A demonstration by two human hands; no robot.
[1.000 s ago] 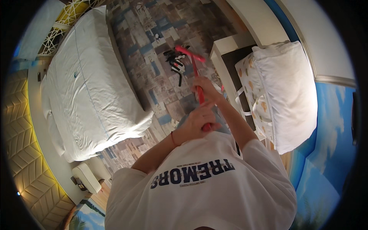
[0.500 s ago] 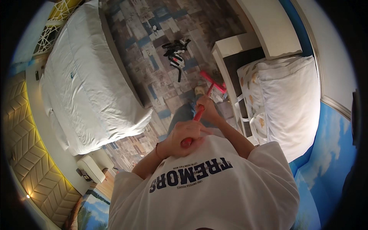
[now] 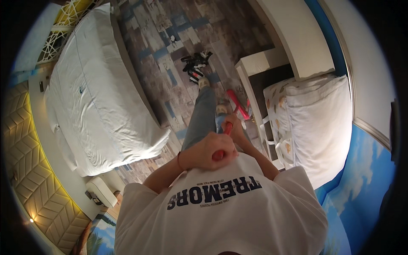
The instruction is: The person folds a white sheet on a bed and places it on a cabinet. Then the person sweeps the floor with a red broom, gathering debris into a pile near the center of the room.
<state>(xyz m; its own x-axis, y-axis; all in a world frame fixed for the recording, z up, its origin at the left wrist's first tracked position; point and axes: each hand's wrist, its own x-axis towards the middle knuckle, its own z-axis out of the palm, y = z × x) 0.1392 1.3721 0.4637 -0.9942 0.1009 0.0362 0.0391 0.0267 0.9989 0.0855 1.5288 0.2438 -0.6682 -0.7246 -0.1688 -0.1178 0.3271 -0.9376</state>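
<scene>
A red broom slants from my chest down to the floor at the right. The top of its handle is wrapped by my left hand, close against my white shirt. Farther down the handle, my right hand is closed around it. The broom's pinkish-red head rests near the floor beside a white cabinet, and its bristles cannot be made out. Some small litter seems to lie by the head, too blurred to name.
A bed with white bedding stands at the left. On the right are a white desk-like cabinet and a white cushioned seat. A black-and-white object lies on the patchwork wood floor, just ahead of my left shoe.
My left leg has stepped forward, toward the black-and-white object. Both hands have shifted slightly right with the broom, and its head has turned and come a little nearer.
</scene>
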